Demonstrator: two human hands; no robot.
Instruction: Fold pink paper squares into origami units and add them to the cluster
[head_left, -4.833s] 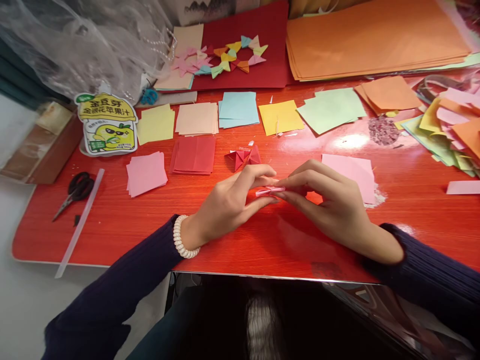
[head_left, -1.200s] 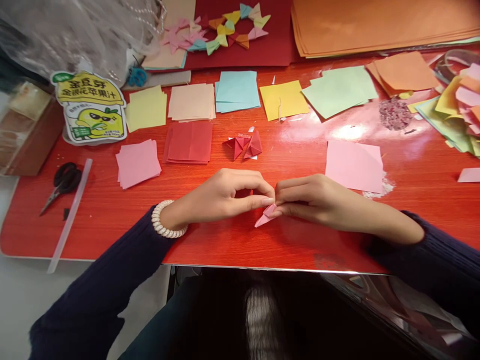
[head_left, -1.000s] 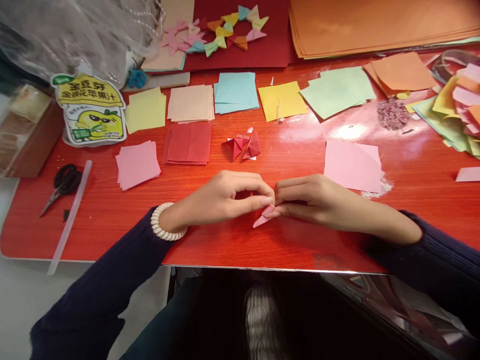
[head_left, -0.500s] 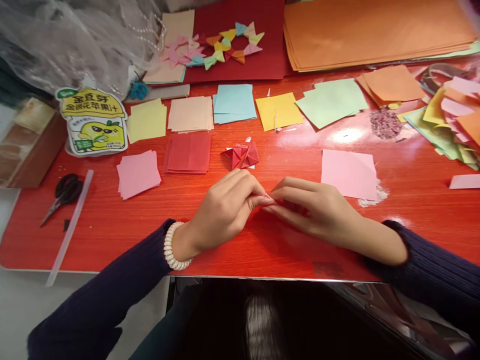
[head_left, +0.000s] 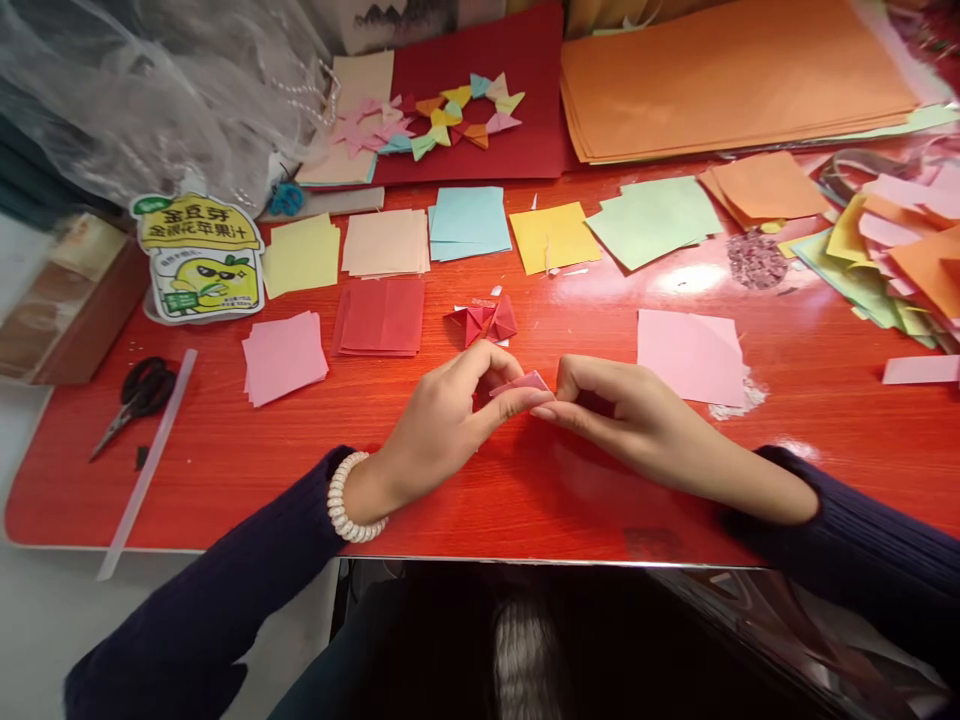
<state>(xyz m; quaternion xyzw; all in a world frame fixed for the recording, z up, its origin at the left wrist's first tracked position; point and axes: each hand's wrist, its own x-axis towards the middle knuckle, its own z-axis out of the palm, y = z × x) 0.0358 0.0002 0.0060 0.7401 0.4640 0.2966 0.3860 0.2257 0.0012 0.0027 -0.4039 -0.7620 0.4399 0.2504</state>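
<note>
In the head view, the folded pink paper (head_left: 531, 381) is at the centre of the frame, above the red table (head_left: 450, 510). The person's left hand (head_left: 442, 420) holds it between thumb and curled fingers; the right hand (head_left: 637, 420) pinches narrowly at its right-hand corner, thumb tips close together. The step in hand looks like shaping or pressing a small fold. The next move seems to call for fingertip control, with the edges kept aligned while the crease is firmed. Just above the hands lie red folded pieces (head_left: 504, 318); right of centre lies a flat pink square (head_left: 690, 350).
</note>
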